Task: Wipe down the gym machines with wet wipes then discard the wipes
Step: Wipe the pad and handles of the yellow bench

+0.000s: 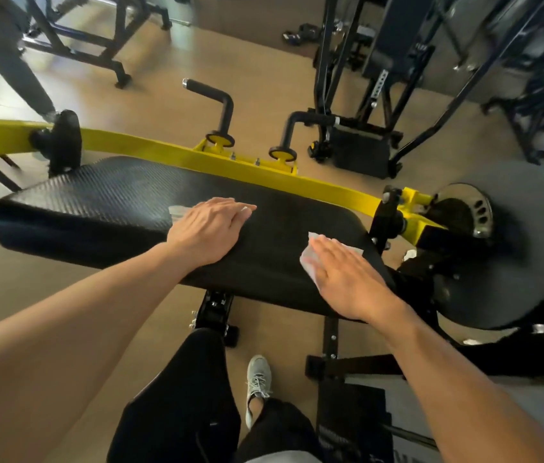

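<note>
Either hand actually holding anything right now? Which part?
No grip. Each flat hand, left hand and right hand, presses a wet wipe (left wipe) against the black pad.

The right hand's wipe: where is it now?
In the head view, the wipe lies flat under the right hand on the black pad's right end, near the weight plate.

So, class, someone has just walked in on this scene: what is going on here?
A person is wiping the black pad of a yellow-framed gym machine, a wet wipe under each hand. The left hand presses one wipe flat mid-pad; the right hand presses another wipe near the end by the grey weight plate. Fingers lie straight on both. Nothing has been discarded yet.
</note>
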